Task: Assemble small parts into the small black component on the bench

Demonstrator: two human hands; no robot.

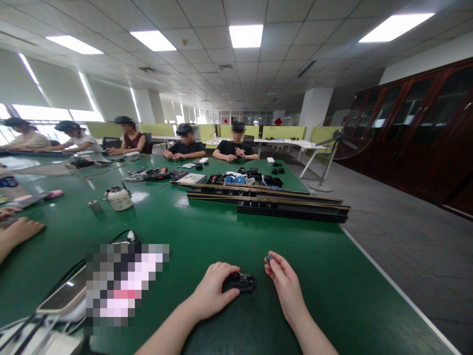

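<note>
On the green table (192,241) in front of me lies a small black part (242,281) with an uneven, mechanical-looking top; its exact kind is unclear. My left hand (214,291) grips its left side between thumb and fingers. To the right of it, my right hand (284,278) is raised a little and pinches a small brownish-grey piece (269,258) at the fingertips. That piece is too small to name and stays apart from the black part.
Long black rails with thin brass-coloured rods (291,207) lie across the table ahead. A patterned pot (120,198) and a grey cylinder (95,206) stand left. Nearer are cables and a white device (68,296). Another person's hand (25,231) rests at far left; several people sit beyond.
</note>
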